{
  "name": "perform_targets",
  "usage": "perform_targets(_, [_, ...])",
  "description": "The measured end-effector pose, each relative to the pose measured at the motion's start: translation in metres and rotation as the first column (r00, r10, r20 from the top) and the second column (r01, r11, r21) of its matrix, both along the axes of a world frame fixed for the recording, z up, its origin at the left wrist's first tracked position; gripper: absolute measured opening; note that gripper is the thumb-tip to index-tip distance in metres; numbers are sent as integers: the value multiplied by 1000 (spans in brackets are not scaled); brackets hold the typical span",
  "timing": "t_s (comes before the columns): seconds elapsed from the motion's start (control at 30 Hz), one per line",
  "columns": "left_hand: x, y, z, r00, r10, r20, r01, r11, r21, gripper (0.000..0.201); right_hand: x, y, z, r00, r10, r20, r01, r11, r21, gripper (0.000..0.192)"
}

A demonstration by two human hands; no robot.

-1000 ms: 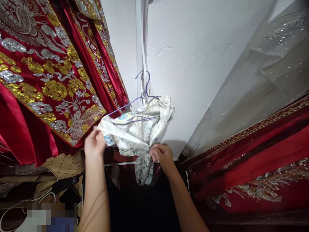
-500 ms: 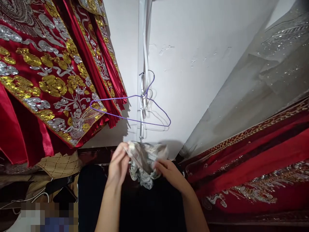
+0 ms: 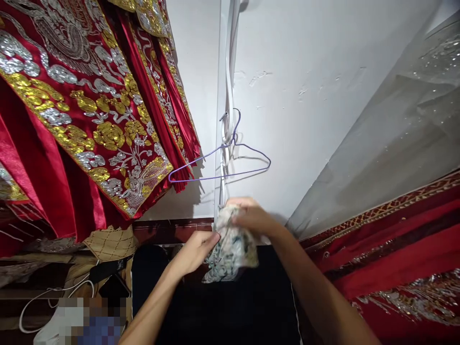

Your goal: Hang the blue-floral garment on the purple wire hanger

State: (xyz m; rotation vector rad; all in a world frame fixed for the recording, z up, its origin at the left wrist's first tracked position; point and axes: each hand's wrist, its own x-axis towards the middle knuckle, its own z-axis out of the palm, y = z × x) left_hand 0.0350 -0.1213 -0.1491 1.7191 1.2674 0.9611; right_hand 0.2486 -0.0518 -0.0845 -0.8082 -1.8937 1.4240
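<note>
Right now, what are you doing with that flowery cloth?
A person is bunching up a small floral cloth with both bare hands. The left hand grips it from the side and the right hand presses on top. Just above, a purple wire hanger hangs bare on the white wall. Red robes with gold and silver embroidery hang at the left.

Floral cloth (image 3: 230, 251) in both hands, below purple hanger (image 3: 219, 165)

both forearms reach forward, left hand (image 3: 196, 249) and right hand (image 3: 251, 218) closed, close together.
</note>
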Motion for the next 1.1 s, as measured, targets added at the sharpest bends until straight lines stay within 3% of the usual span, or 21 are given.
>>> perform_targets(0.03, [-7, 2, 0, 996, 8, -93, -8, 1000, 5, 49, 1, 15, 5, 989, -143, -30, 145, 982, 120, 12])
perform_targets(0.1, [-22, 2, 3, 973, 14, -231, -10, 1000, 19, 43, 1, 45, 8, 903, -399, -160, 429, 848, 310, 19])
perform_targets(0.13, [-29, 1, 7, 967, 13, -256, -9, 1000, 16, 40, 0, 59, 5, 863, -461, -206, 505, 789, 350, 25])
perform_targets(0.17, [-36, -1, 11, 964, -14, -267, 14, 1000, -4, 37, -1, 72, 1, 846, -489, -214, 533, 761, 369, 28])
perform_targets(0.27, [-60, -3, 17, 933, -109, -343, 90, 994, -69, 35, 1, 94, -18, 886, -453, -95, 455, 814, 361, 19])
perform_targets(0.37, [-83, 5, 18, 905, 23, -424, -22, 1000, 7, 33, 19, 94, -32, 881, -472, -21, 445, 815, 370, 19])
perform_targets(0.43, [-92, 16, 23, 905, 179, -386, -127, 980, 156, 20, 37, 88, -33, 840, -542, -3, 496, 766, 409, 19])
perform_targets(0.5, [-94, 29, 37, 880, 280, -384, -159, 935, 318, 9, 57, 81, -27, 791, -612, 8, 543, 708, 450, 21])
perform_targets(0.63, [-76, 46, 84, 768, 349, -537, -7, 843, 538, 18, 80, 64, -11, 695, -719, -33, 624, 580, 524, 27])
perform_targets(0.7, [-60, 49, 105, 753, 352, -555, 62, 803, 593, 25, 79, 53, -7, 702, -712, -29, 621, 592, 513, 28])
perform_targets(0.77, [-43, 56, 117, 767, 369, -525, 76, 760, 646, 28, 71, 41, -9, 756, -653, 32, 569, 681, 462, 22])
perform_targets(0.83, [-31, 69, 120, 802, 395, -449, 48, 706, 707, 26, 59, 29, -13, 803, -585, 114, 495, 762, 417, 15])
perform_targets(0.9, [-28, 88, 117, 854, 398, -334, -10, 655, 756, 17, 51, 17, -17, 825, -545, 149, 441, 786, 433, 21])
perform_targets(1.0, [-34, 113, 110, 903, 410, -130, -172, 621, 764, 15, 51, 0, -18, 836, -542, 82, 440, 752, 491, 40])
perform_targets(1.1, [-41, 122, 104, 893, 447, -44, -259, 591, 764, 19, 65, -12, -13, 712, -692, -117, 670, 621, 407, 76])
